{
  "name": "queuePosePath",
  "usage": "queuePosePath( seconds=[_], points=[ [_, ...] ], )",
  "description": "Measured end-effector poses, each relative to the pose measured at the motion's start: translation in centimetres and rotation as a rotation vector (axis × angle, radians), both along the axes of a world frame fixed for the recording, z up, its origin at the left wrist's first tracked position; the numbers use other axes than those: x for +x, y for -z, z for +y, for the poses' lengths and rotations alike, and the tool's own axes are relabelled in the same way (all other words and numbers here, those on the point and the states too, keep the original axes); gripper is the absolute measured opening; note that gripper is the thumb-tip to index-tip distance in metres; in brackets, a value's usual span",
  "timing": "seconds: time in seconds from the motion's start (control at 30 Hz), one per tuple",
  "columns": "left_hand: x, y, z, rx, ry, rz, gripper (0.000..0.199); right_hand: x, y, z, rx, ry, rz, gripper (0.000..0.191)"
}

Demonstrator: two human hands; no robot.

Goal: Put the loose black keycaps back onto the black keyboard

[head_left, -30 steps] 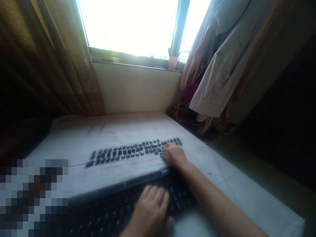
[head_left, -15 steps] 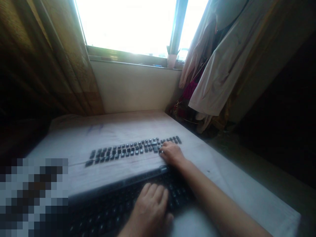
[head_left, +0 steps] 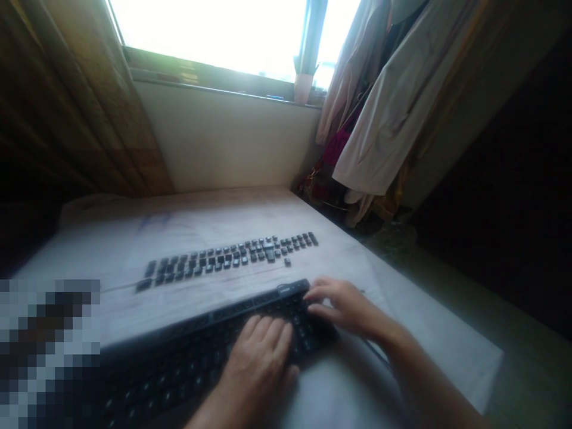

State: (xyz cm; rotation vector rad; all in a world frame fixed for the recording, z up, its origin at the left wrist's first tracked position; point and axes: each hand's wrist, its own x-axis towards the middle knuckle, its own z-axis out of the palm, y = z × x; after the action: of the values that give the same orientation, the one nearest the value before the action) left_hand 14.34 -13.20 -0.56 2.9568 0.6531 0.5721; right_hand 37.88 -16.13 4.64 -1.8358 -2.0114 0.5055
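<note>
A black keyboard [head_left: 174,357] lies across the near part of the covered table. My left hand [head_left: 263,351] lies on its right half, fingers stretched flat over the keys, thumb near the front edge. Over the keyboard's far right corner is my right hand [head_left: 342,304], its thumb and fingers apart, fingertips at the keys there. Nothing shows between them. Behind the keyboard, loose black keycaps [head_left: 218,260] are laid out in slanting rows. One single keycap [head_left: 287,261] lies a little in front of the rows.
The table [head_left: 214,208] has a pale cloth cover and ends at a slanting right edge. Clothes [head_left: 375,131] hang beyond that edge. A potted plant [head_left: 302,88] stands on the windowsill, and a curtain [head_left: 120,131] hangs at left. The lower left corner is pixelated.
My right hand has come back from the keycap rows to the keyboard's right corner. A single keycap now shows in front of the rows. My left hand stays on the keyboard; the view has shifted.
</note>
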Motion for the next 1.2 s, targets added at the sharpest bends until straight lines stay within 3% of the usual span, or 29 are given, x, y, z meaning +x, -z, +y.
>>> queuePosePath(
  seconds=[0.13, 0.47, 0.9, 1.2],
  points=[
    [-0.1, 0.0, -0.1, -0.005, -0.002, 0.021, 0.048, -0.5, 0.4, -0.7, -0.084, -0.051, -0.068, 0.016],
    [1.0, -0.2, 0.0, 0.047, -0.005, 0.060, 0.065, -1.3, -0.2, -0.4, -0.118, -0.079, -0.223, 0.017],
    [1.8, -1.0, 0.0, -0.018, -0.037, 0.087, 0.059, -1.2, 0.6, -0.6, -0.109, -0.010, -0.160, 0.020],
    [1.9, -0.8, 0.1, -0.023, -0.037, 0.071, 0.060, -1.7, 0.3, -0.9, -0.078, -0.072, -0.404, 0.021]
  ],
)
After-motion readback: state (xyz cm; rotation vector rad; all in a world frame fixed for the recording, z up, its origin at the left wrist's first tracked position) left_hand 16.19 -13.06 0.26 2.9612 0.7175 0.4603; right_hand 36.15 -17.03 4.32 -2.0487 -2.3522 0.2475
